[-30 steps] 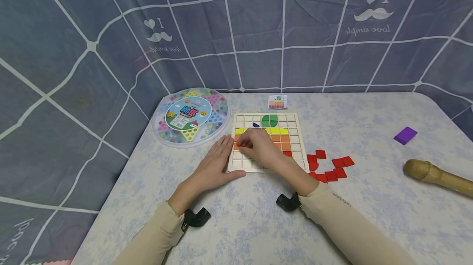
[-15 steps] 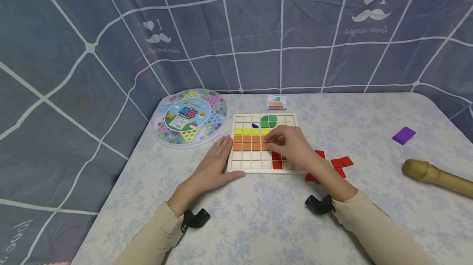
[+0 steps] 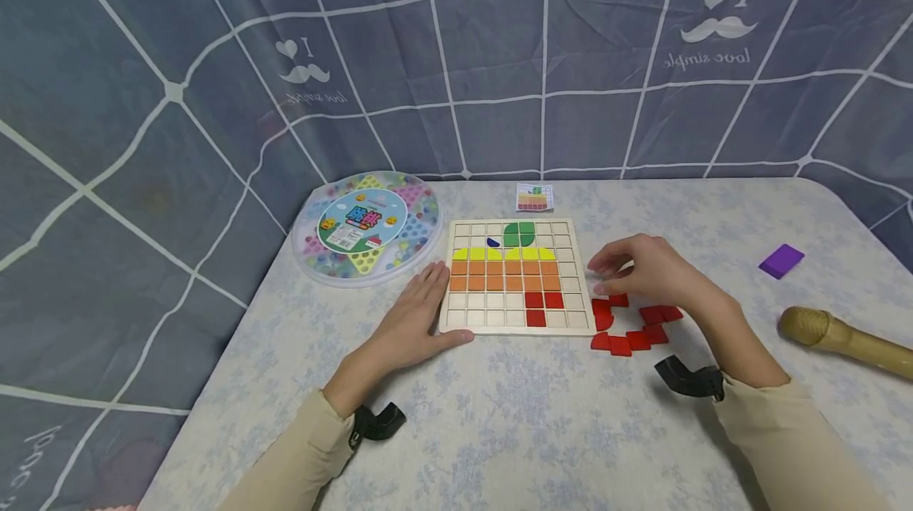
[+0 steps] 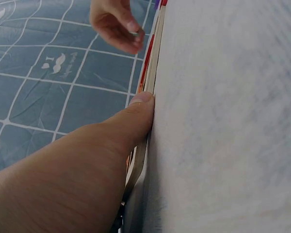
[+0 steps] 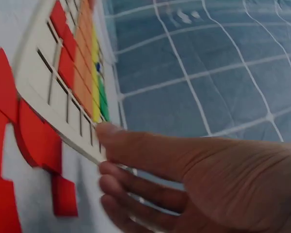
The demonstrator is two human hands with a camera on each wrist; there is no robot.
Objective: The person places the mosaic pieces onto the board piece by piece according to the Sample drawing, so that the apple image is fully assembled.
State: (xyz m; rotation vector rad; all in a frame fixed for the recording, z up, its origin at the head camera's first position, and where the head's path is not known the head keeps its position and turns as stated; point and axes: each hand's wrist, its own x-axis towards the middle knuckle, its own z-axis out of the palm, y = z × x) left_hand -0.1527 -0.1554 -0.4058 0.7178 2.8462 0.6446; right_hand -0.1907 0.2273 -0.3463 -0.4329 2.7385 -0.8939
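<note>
A wooden grid board (image 3: 578, 277) lies on the table, with green, blue, yellow, orange and red tiles set in its cells. My left hand (image 3: 410, 329) rests at its left side, fingers straight along the edge and thumb (image 4: 138, 109) touching the front edge. My right hand (image 3: 652, 273) hovers just right of the board, fingers loosely bent and holding nothing that shows. Below it on the table lie several loose red tiles (image 3: 638, 340), some with a rounded corner. In the right wrist view, its thumb and fingertips (image 5: 109, 133) are apart, beside the board's edge.
A small picture card (image 3: 535, 197) lies behind the board. To the left is a round, clear-lidded game box (image 3: 367, 227). A purple block (image 3: 781, 261) and a gold microphone (image 3: 849, 335) lie on the right. A grid-patterned cloth (image 3: 492, 59) hangs behind the table.
My right hand has moved right, from over the board's left part, across it, to above the loose red tiles. The tiles it covered now show. My left hand has stayed in place.
</note>
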